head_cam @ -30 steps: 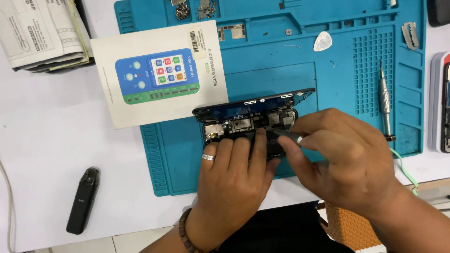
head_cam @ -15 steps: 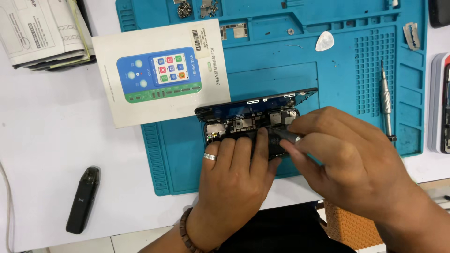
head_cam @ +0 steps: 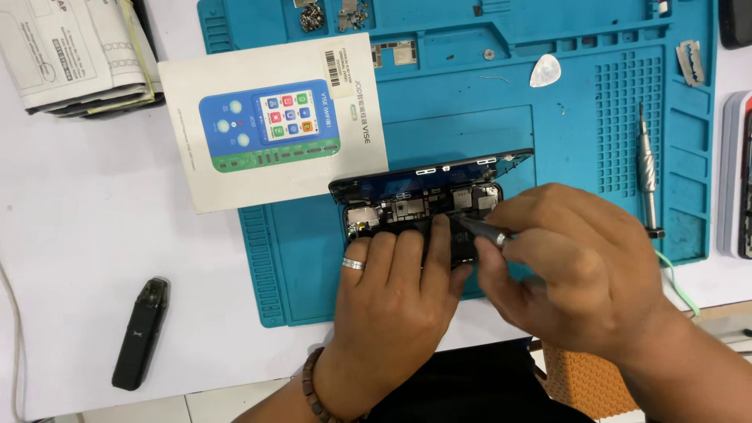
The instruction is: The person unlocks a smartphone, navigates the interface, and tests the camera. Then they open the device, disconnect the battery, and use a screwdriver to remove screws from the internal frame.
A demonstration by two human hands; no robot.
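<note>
Head view: opened phone (head_cam: 427, 205) on the blue work mat (head_cam: 470, 125), directly beyond both hands.
The left hand (head_cam: 395, 294) presses flat, fingers extended, on the phone's near half. The right hand (head_cam: 576, 270) pinches a slim metal tool (head_cam: 479, 229), tip at the exposed internals. The lifted screen stands along the far edge.

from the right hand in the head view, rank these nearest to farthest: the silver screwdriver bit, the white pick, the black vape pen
From the right hand:
1. Silver screwdriver bit, just up and to the right, on the blue mat.
2. White pick, higher up, near the mat's top.
3. Black vape pen, far left on the white table.
</note>
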